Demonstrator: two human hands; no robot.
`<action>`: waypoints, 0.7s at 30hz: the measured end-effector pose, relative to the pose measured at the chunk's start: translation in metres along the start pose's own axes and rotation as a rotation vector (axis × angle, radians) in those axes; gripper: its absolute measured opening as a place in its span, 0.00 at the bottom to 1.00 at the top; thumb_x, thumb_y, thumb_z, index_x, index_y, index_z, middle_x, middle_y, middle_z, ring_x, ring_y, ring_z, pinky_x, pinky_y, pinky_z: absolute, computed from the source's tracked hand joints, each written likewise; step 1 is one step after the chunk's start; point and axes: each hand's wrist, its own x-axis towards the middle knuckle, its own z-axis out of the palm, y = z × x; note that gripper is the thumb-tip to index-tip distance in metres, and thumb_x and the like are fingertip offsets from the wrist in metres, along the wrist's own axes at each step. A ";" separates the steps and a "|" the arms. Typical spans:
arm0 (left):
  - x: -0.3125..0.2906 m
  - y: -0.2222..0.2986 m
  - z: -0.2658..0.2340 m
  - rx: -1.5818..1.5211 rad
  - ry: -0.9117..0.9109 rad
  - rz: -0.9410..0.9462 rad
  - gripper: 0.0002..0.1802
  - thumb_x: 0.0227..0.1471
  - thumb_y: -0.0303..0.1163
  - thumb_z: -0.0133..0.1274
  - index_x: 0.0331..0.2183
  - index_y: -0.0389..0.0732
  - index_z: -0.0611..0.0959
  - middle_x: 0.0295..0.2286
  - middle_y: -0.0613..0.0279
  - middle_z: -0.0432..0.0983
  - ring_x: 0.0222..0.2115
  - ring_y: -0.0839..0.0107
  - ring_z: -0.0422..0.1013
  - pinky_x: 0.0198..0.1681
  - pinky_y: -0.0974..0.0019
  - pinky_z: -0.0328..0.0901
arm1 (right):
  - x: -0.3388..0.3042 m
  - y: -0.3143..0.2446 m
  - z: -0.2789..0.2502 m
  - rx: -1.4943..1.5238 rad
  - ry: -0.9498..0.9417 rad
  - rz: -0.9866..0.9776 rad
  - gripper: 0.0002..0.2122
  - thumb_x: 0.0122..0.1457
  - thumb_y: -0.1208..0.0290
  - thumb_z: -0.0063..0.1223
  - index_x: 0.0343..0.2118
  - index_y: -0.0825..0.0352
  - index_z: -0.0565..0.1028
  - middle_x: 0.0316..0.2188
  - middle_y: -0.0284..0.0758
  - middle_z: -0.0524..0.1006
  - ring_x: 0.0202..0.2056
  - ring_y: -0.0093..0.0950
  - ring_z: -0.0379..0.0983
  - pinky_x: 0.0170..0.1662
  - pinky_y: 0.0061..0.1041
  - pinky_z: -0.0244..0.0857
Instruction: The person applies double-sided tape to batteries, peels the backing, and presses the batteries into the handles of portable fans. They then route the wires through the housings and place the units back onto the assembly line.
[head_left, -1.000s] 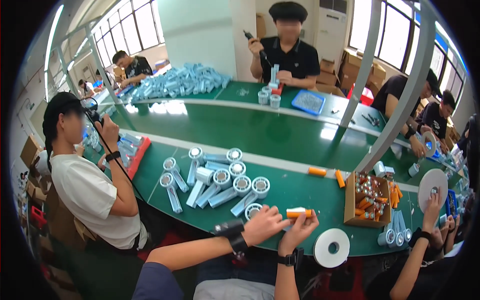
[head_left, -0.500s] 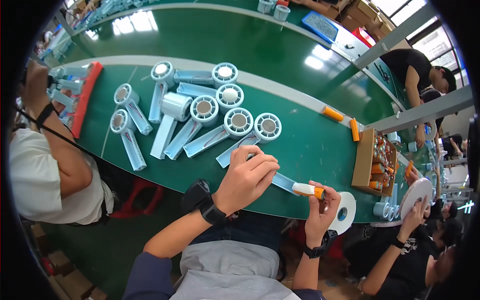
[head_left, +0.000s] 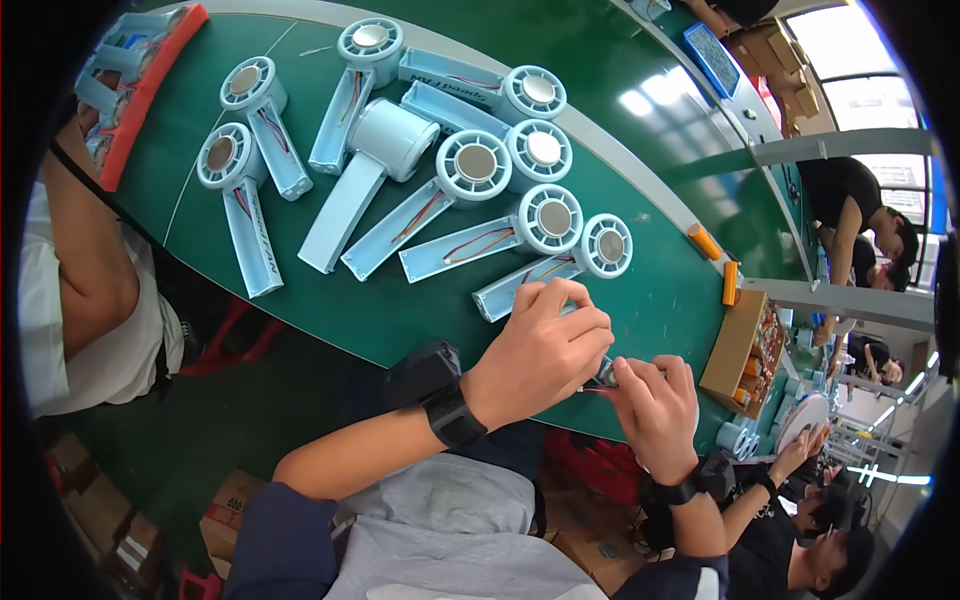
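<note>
My left hand is closed around a light blue handheld fan, which its fingers almost entirely cover. Close against it, my right hand pinches thumb and fingers together at the fan's handle end. Thin red wires show between the two hands. What sits in the right fingers is hidden. Several light blue fans lie beyond my hands, most with open handles showing coloured wires. The nearest such fan touches or nearly touches my left fingers; another fan lies just past it.
A cardboard box of orange cylindrical batteries stands to the right. Two loose orange batteries, one farther and one nearer, lie by the table's far edge. A red-edged bin is at far left. People sit close on both sides.
My right hand has come up against my left. The orange battery with white wrapping, seen in it before, is now out of sight. The whole view has shifted and tilted.
</note>
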 end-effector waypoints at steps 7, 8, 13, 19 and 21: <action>-0.009 0.006 0.002 0.085 0.024 -0.013 0.06 0.48 0.30 0.61 0.32 0.47 0.83 0.35 0.75 0.78 0.42 0.68 0.69 0.44 0.60 0.55 | 0.012 0.015 0.002 -0.156 -0.105 -0.224 0.18 0.51 0.67 0.65 0.47 0.56 0.78 0.33 0.29 0.73 0.38 0.32 0.69 0.40 0.32 0.62; -0.009 0.007 0.001 0.081 0.023 -0.005 0.06 0.47 0.30 0.62 0.31 0.47 0.83 0.35 0.75 0.78 0.42 0.68 0.69 0.44 0.60 0.55 | 0.012 0.019 0.003 -0.145 -0.088 -0.273 0.16 0.52 0.67 0.64 0.46 0.56 0.78 0.33 0.28 0.72 0.37 0.32 0.68 0.40 0.32 0.62; -0.010 0.010 0.004 0.086 -0.008 0.003 0.05 0.47 0.30 0.62 0.31 0.47 0.83 0.35 0.76 0.78 0.42 0.67 0.69 0.45 0.59 0.55 | 0.030 0.040 0.003 -0.085 -0.233 -0.440 0.09 0.57 0.68 0.58 0.42 0.56 0.77 0.31 0.26 0.72 0.35 0.30 0.67 0.42 0.31 0.62; -0.004 0.006 -0.001 0.130 -0.007 0.021 0.07 0.46 0.28 0.62 0.31 0.47 0.84 0.35 0.76 0.79 0.41 0.66 0.69 0.45 0.59 0.56 | 0.038 0.043 -0.006 -0.033 -0.393 -0.401 0.08 0.56 0.68 0.58 0.40 0.58 0.77 0.31 0.27 0.76 0.35 0.29 0.70 0.42 0.31 0.63; 0.000 0.007 0.000 0.140 -0.016 0.038 0.07 0.46 0.28 0.62 0.31 0.47 0.84 0.35 0.75 0.79 0.41 0.66 0.69 0.45 0.59 0.56 | 0.037 0.041 -0.009 -0.030 -0.425 -0.414 0.08 0.57 0.67 0.57 0.39 0.58 0.77 0.25 0.29 0.76 0.30 0.29 0.72 0.39 0.31 0.64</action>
